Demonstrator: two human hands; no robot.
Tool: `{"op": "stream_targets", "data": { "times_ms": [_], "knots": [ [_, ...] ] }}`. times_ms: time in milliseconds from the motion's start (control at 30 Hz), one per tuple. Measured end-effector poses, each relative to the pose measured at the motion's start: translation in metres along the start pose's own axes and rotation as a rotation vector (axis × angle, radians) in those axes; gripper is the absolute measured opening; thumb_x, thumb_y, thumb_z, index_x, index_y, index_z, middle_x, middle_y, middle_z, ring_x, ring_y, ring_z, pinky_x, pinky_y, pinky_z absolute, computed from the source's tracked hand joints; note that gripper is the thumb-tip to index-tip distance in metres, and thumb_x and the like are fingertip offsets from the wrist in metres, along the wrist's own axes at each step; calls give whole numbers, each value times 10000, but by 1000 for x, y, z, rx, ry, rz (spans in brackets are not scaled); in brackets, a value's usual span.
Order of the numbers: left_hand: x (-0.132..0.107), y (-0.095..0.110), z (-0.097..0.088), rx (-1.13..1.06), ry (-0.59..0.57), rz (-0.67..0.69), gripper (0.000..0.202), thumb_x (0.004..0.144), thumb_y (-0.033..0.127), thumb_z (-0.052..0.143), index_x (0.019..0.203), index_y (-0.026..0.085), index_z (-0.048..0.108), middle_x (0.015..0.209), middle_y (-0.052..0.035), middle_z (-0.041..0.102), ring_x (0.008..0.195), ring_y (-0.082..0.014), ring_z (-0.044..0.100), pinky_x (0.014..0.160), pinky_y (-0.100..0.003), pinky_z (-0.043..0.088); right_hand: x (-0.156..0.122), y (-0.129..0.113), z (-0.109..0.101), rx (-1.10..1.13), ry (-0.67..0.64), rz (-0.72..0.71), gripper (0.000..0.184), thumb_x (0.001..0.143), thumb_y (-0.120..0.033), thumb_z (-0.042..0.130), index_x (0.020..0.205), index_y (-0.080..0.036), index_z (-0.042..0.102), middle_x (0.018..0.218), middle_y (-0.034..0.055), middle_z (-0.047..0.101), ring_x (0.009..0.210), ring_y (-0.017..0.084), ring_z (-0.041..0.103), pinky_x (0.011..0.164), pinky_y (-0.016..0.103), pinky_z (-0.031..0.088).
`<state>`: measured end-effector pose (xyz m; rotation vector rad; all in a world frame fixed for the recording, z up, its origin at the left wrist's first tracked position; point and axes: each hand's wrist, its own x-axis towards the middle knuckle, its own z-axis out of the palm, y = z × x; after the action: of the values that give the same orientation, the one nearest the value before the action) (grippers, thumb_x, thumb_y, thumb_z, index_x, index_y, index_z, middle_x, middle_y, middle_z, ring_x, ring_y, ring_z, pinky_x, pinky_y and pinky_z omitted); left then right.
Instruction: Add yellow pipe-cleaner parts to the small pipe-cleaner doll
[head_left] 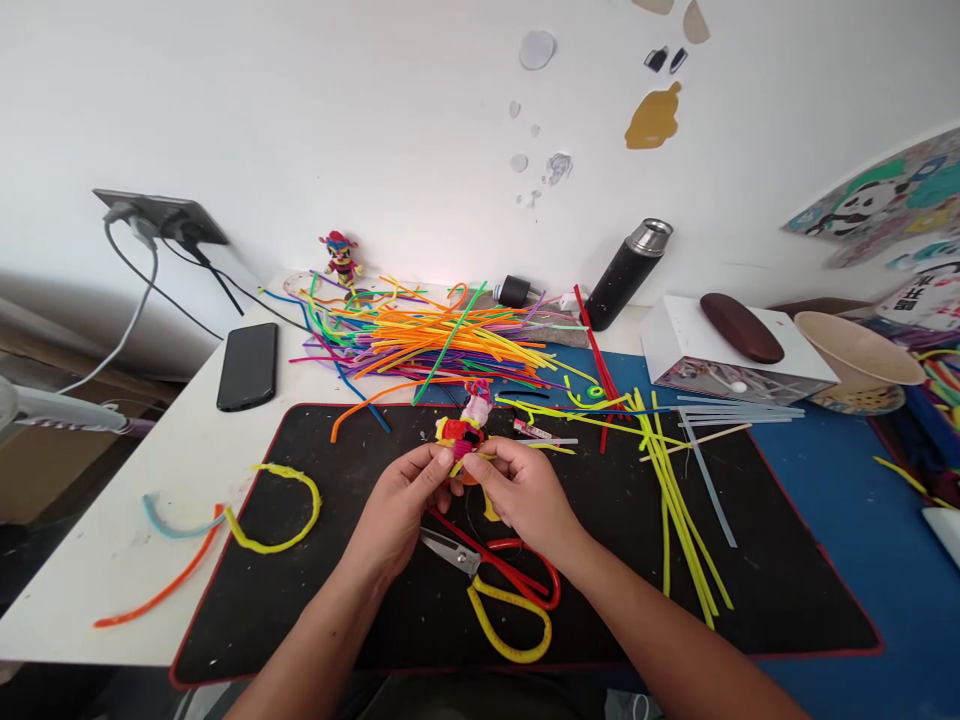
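Observation:
Between my two hands, above the black mat (600,610), is a small pipe-cleaner figure (474,412) in white, red, yellow and magenta. My left hand (416,485) pinches its lower left side with thumb and fingers. On the other side my right hand (521,490) grips the figure too, its thumb close to the left thumb near a thin yellow-green strand. The fingers hide part of the figure. Just below lie scissors (463,560) with one yellow and one red handle, blades apart, beside red pipe cleaners (517,575).
Coloured pipe cleaners (450,340) are heaped along the wall. Yellow-green stems (679,520) and pale glue sticks (742,410) lie right. A phone (248,367) is left; a black thermos (628,275), white box (675,345) and bowl (859,350) stand behind. Another figure (341,260) stands at the back.

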<state>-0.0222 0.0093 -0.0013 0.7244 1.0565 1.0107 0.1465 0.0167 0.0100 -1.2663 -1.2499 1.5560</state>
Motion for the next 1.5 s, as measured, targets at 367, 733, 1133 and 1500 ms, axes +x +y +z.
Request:
{"op": "stream_targets", "data": {
  "times_ms": [367,733,1133,1500],
  "knots": [
    [0,1,-5,137,-36,39,416,861,578,796,857,162,781,739,-32,667,640,-130,529,590,-239,423,0,5,-1,-39,9,15,451,927,-645,685,855,-201,658,497,-95,444,381,88,352,395,234,263],
    [0,-3,-2,239,11,92,340,895,519,768,839,184,749,731,-9,651,647,-134,515,615,-246,415,0,10,1,-34,11,9,414,951,-613,674,855,-211,642,483,-101,427,373,92,356,395,236,275],
    [5,-9,-3,127,130,84,357,871,516,770,778,173,735,685,-14,654,602,-126,490,579,-243,387,-4,7,2,36,-36,26,480,960,-670,649,964,-191,690,469,-106,408,379,97,347,382,233,256],
    [5,-8,1,-26,188,72,370,809,504,829,735,160,717,668,-16,656,572,-106,480,545,-229,374,-9,12,5,-53,-61,9,497,1006,-654,601,928,-191,763,483,-78,407,411,112,381,421,244,312]
  ]
}}
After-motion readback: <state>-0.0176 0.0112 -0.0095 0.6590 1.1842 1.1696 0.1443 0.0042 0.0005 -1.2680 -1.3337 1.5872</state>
